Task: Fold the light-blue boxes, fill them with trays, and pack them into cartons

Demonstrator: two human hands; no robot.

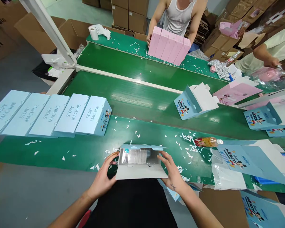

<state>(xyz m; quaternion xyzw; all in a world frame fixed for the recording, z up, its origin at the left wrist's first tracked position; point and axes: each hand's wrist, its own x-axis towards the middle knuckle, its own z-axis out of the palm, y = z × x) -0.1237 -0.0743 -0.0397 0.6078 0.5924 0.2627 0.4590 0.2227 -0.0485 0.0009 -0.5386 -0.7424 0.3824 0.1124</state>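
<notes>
An open light-blue carton (140, 161) lies on the near edge of the green table (85, 148), its white flap toward me and a clear plastic insert showing inside. My left hand (104, 172) grips its left side with curled fingers. My right hand (171, 172) holds its right side, fingers against the flap. A row of several closed light-blue "Story Machine" boxes (49, 114) leans together at the left.
An open blue box (194, 102) rides the green conveyor (142, 98). Flat blue cartons (249, 163) and a bottle (207, 142) lie at right. Across, a person holds several pink boxes (169, 46). Another person's arm (263, 55) works at far right. Paper scraps litter the table.
</notes>
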